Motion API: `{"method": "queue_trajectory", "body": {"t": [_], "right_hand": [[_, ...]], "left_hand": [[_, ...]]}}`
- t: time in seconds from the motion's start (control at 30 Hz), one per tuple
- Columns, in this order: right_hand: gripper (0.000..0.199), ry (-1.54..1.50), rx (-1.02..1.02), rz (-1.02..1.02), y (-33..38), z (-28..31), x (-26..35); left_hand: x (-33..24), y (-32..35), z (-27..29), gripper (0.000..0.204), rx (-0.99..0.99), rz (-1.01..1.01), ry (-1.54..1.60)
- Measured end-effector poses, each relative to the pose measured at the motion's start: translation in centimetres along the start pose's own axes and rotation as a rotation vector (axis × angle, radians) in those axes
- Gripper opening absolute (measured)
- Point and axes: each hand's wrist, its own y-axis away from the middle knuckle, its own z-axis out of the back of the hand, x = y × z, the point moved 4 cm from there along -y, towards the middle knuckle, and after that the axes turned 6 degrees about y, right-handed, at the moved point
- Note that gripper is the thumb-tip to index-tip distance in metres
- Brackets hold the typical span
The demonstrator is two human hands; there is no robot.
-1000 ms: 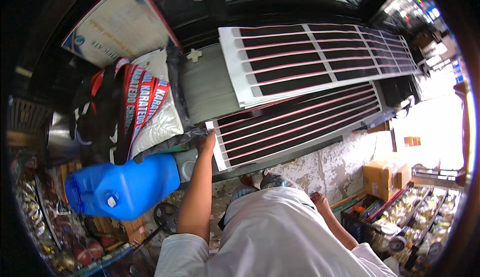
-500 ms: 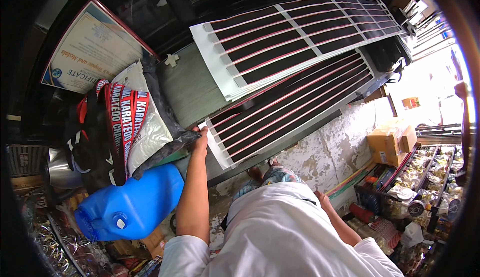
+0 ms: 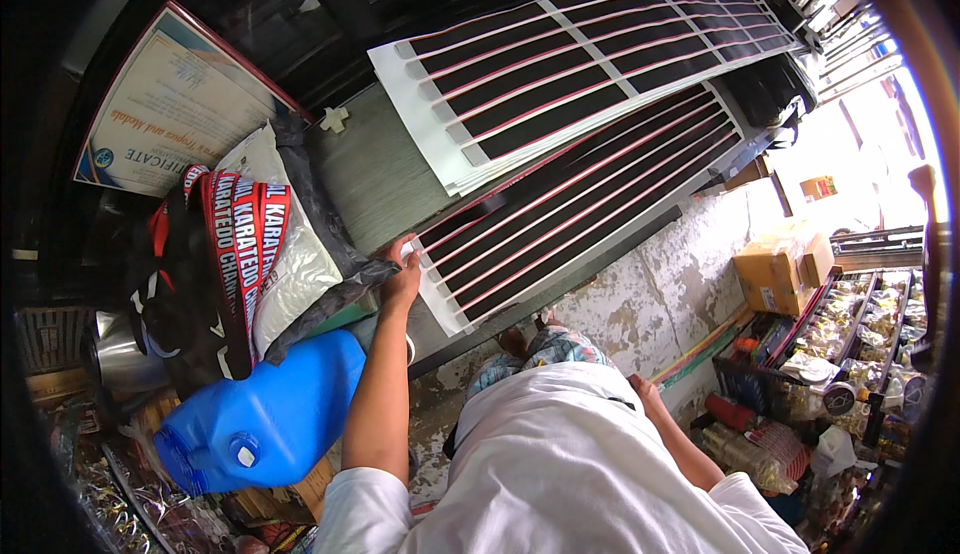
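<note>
My left hand (image 3: 402,272) is at the near left corner of a long white sheet with black panels and thin red-edged stripes (image 3: 560,209), its fingers closed on that corner. This sheet lies flat on a grey bench (image 3: 360,169). Partly over its far side rests a stack of similar striped sheets (image 3: 600,64). Down beside my body hangs my right hand (image 3: 643,388), away from the bench; its fingers are mostly hidden. Close to my left wrist lie a black plastic bag with a white package (image 3: 300,284) and red, white and black printed ribbons (image 3: 235,234).
A blue jug (image 3: 290,424) lies below the bag. A framed certificate (image 3: 160,114) leans at the far left, near a small pale cross-shaped piece (image 3: 334,119). On the right are cardboard boxes (image 3: 780,269) and racks of wrapped small items (image 3: 850,354). A black bag (image 3: 765,94) sits at the bench's far end.
My view has shifted slightly, so the sheets sit a little higher in the picture. My left hand stays at the lower sheet's corner, and my right hand still hangs at my side.
</note>
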Motion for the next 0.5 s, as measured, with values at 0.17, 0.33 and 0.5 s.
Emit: {"method": "queue_trajectory", "body": {"t": [0.17,0.33,0.5], "right_hand": [[0.025,-0.060,0.001,-0.103,1.2,-0.3,-0.2],[0.024,-0.072,-0.013,-0.034,1.2,-0.7,-0.8],[0.024,-0.120,-0.032,-0.037,0.9,-1.2,-1.2]], "left_hand": [[-1.2,-0.4,-0.5,0.026,0.005,0.077,0.032],[1.2,-2.5,-0.8,0.017,0.125,0.146,0.141],[3.0,-3.6,-1.3,0.014,0.210,0.276,0.169]]}}
